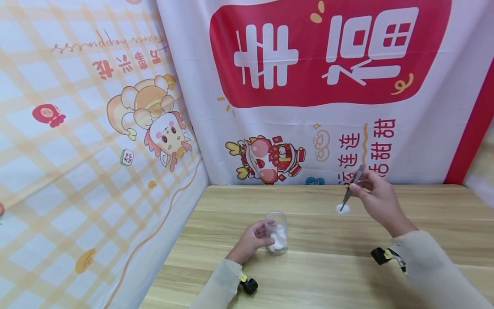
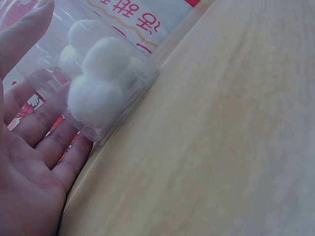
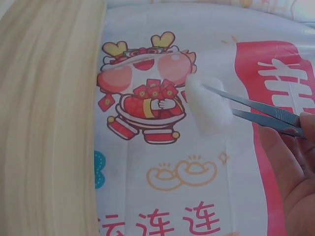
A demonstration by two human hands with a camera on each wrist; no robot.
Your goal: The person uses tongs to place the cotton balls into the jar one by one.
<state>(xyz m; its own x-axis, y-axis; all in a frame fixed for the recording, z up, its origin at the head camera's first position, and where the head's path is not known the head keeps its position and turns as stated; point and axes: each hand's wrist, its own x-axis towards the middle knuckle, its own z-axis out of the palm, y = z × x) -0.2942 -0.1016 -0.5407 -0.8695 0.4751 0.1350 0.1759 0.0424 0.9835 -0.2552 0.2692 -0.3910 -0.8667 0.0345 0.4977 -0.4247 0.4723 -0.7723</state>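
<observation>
A clear plastic jar (image 1: 276, 231) stands on the wooden table (image 1: 332, 274) with several white cotton balls (image 2: 96, 98) inside. My left hand (image 1: 259, 238) grips the jar from its left side, fingers curled round the wall (image 2: 34, 123). My right hand (image 1: 362, 183) is raised to the right of the jar and pinches metal tweezers (image 1: 352, 189). The tweezer tips (image 3: 256, 109) clamp one cotton ball (image 1: 342, 209), which hangs just above the table, apart from the jar. In the right wrist view that cotton ball (image 3: 209, 105) shows against the banner.
A printed red and white banner (image 1: 328, 86) hangs behind the table, and a checked cloth (image 1: 77, 150) with cartoon figures covers the left wall. Black wrist cameras (image 1: 248, 285) sit on both sleeves. Bare tabletop stretches in front and to the right.
</observation>
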